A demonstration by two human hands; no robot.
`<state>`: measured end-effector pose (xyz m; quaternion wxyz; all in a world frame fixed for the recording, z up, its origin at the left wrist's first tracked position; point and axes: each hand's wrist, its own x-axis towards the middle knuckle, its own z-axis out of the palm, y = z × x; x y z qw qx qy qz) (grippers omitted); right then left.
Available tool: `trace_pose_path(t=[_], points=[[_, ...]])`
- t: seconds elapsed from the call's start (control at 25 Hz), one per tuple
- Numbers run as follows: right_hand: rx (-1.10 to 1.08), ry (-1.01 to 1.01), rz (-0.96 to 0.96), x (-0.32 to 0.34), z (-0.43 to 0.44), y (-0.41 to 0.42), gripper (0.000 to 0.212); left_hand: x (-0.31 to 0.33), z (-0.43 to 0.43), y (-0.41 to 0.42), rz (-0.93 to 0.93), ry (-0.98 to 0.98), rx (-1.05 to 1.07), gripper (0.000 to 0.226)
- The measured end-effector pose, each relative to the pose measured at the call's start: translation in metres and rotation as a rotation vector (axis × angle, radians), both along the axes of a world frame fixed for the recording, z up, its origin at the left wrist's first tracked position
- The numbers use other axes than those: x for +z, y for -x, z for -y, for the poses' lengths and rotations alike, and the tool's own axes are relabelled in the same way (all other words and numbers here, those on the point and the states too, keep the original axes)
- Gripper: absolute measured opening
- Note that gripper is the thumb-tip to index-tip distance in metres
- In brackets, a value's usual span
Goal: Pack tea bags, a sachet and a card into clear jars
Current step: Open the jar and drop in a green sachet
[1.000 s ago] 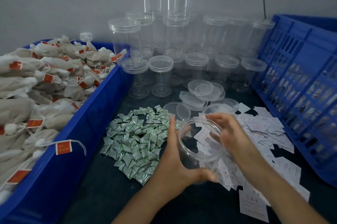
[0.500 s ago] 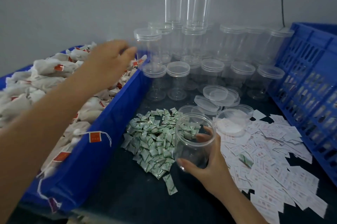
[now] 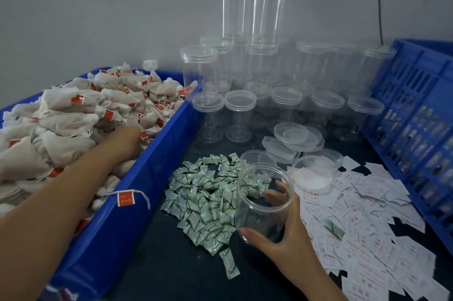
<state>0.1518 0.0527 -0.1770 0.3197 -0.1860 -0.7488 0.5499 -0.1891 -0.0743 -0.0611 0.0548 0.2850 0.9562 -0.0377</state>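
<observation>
Bin [image 3: 152, 165]: tea bags [image 3: 73, 116] hide left grip [image 3: 125, 138]; jar [image 3: 255, 222] held.

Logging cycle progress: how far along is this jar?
Done: only prep; the open jar has no lid on and looks empty. In hand: right hand holds the jar, left hand is down among the tea bags in the blue bin, grip unclear. Left: tea bags, a sachet from the green pile, a card from the white pile.

Packing wkshop, bulk tea bags [image 3: 71, 116], stacked jars [image 3: 263, 30]
</observation>
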Motion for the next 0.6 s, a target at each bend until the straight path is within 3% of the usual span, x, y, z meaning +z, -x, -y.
trace_pose_path(t=[0.08,0.2,0.28,0.4,0.52,0.6], points=[[0.007,0.01,-0.008,0.0,-0.001,0.001,0.108,0.003,0.002,-0.008,0.003,-0.15,0.064,0.023],[0.009,-0.004,-0.014,-0.001,-0.002,0.001,0.107,0.022,0.001,-0.03,0.026,-0.691,0.038,0.045],[0.012,-0.003,-0.016,0.0,-0.002,0.002,0.107,0.045,-0.005,-0.056,0.222,-0.998,0.013,0.058],[0.021,0.001,-0.011,-0.002,-0.003,0.002,0.106,0.074,-0.018,-0.099,0.628,-1.342,-0.013,0.044],[0.018,-0.004,-0.014,-0.002,-0.003,0.002,0.104,0.087,-0.026,-0.138,0.833,-1.376,-0.214,0.018],[0.02,0.007,-0.012,-0.001,-0.002,0.003,0.104,0.093,-0.036,-0.159,0.808,-1.325,-0.369,0.026]])
